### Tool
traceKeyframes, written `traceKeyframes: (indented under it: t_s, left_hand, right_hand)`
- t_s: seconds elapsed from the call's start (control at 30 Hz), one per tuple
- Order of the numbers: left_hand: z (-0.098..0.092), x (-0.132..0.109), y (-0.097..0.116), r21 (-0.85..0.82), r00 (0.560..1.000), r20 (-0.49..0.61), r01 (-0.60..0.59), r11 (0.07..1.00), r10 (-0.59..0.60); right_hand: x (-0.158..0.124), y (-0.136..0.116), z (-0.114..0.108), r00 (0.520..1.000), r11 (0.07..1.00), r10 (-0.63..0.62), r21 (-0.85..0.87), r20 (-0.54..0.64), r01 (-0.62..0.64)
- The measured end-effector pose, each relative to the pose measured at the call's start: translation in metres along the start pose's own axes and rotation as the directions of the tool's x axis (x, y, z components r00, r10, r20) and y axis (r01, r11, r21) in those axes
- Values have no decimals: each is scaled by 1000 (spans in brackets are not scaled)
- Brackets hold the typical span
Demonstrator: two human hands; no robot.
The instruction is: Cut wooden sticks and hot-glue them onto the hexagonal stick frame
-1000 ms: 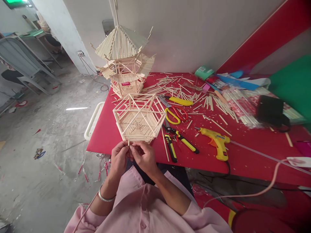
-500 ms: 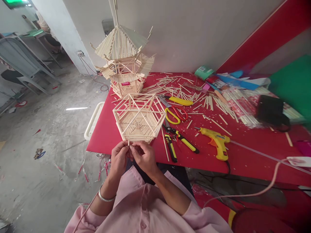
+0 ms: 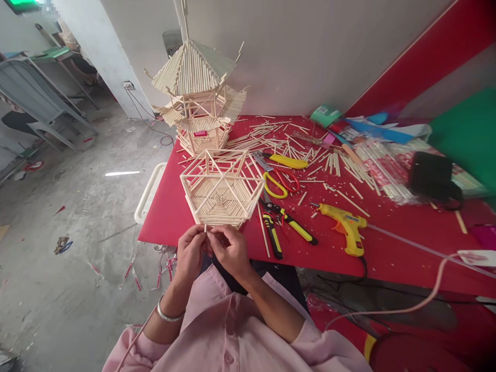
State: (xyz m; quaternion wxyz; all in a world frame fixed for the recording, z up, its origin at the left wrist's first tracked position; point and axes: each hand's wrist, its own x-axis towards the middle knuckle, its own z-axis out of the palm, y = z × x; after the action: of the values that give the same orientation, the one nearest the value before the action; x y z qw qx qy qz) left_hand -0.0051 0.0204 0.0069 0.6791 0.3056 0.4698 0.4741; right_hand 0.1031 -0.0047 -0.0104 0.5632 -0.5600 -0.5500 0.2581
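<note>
My left hand [image 3: 191, 249] and my right hand [image 3: 229, 251] meet at the table's front edge, both closed with fingertips pinched around a short wooden stick [image 3: 205, 228]. Only the stick's upper end shows; the fingers hide the rest. Just beyond them sits a six-sided frame of wooden sticks [image 3: 221, 213], with a floor of sticks in rings and crossing bars on top. Behind it rises a tiered stick pagoda [image 3: 189, 70] with sloping roofs.
On the red table [image 3: 163, 219], right of the frame, lie scissors [image 3: 276, 185], a yellow-handled cutter [image 3: 289, 161], pliers [image 3: 296, 227] and a yellow glue gun [image 3: 351, 227] with its cord. Loose sticks [image 3: 267, 137] are scattered behind. Packaged sticks [image 3: 382, 170] and a black box [image 3: 430, 175] lie farther right.
</note>
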Motion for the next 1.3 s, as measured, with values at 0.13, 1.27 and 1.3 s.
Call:
traceKeyframes:
  t_s: [0.13, 1.27, 1.3]
  left_hand:
    - [1, -1, 1, 3, 1000, -5, 4, 1000, -4]
    - [-1, 0, -1, 16, 1000, -14, 3, 1000, -3]
    - [-1, 0, -1, 13, 1000, -14, 4, 1000, -4]
  right_hand:
    - [0, -1, 0, 1000, 1000, 4, 2, 3, -4]
    - [1, -3, -1, 1000, 1000, 12, 4, 1, -12]
    - [1, -3, -1, 1000, 1000, 11, 1, -1, -11]
